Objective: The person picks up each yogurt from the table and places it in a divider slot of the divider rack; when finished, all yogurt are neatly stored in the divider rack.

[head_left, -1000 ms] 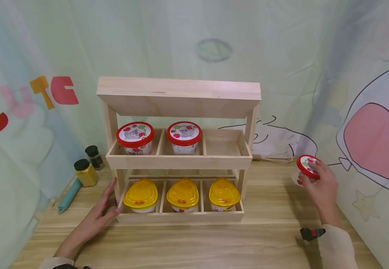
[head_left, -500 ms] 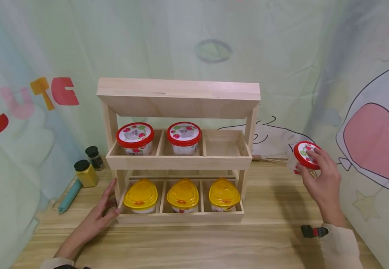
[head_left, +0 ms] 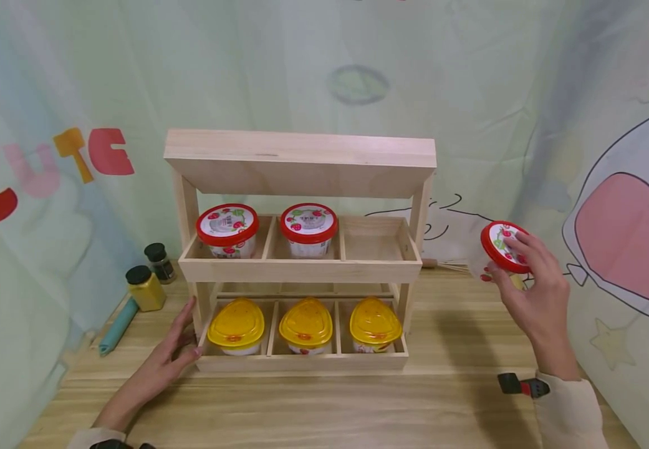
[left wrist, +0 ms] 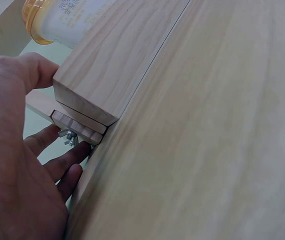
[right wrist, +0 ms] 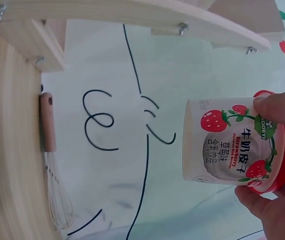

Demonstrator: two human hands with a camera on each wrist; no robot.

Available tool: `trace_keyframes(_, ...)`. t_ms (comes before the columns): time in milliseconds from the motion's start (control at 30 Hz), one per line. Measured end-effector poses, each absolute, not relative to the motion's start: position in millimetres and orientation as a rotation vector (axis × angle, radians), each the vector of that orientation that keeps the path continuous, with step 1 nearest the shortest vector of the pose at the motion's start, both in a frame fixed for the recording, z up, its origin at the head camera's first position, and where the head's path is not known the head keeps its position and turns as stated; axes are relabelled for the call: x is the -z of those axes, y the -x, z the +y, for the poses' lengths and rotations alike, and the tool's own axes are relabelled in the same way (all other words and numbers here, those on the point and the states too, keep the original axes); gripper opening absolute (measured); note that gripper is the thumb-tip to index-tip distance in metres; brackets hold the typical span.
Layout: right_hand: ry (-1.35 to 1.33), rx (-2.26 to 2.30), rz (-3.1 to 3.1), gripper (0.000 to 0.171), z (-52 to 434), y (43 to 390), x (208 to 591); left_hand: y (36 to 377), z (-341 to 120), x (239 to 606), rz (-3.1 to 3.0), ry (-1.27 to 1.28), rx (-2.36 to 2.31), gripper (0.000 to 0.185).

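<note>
From the head view, the right hand (head_left: 534,293) holds a red-lidded strawberry cup (head_left: 500,249) in the air to the right of the wooden rack (head_left: 302,268), clear of the counter (head_left: 324,405), its fingers curled over the lid. The left hand (head_left: 175,343) lies with nearly straight fingers against the rack's lower left corner. In the rack's upper shelf, two red-lidded cups (head_left: 227,229) fill the left and middle compartments; three yellow-lidded cups (head_left: 305,324) fill the lower shelf. Two spice jars (head_left: 144,288) stand left of the rack, and a whisk (head_left: 453,267) lies to its right.

In the left wrist view, the left hand (left wrist: 17,170) grips nothing, its thumb and fingers touching the rack's corner block (left wrist: 97,85).

In the right wrist view, the right hand's fingers (right wrist: 277,107) pinch the strawberry cup (right wrist: 230,142) at its lid, with the whisk (right wrist: 55,175) on the counter beyond.
</note>
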State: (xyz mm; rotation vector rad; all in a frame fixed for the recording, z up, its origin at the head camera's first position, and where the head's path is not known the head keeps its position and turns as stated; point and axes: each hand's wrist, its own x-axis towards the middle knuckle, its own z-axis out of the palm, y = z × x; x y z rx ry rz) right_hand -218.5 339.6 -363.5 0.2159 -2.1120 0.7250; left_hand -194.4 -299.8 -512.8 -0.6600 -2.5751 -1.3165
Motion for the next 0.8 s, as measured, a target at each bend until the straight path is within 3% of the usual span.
trace_keyframes(800,-0.432,-0.726,-2.085,0.065,278.7,207.4,322.0,194.7,-300.4,514.4,-2.576,0.65,1.287,0.099)
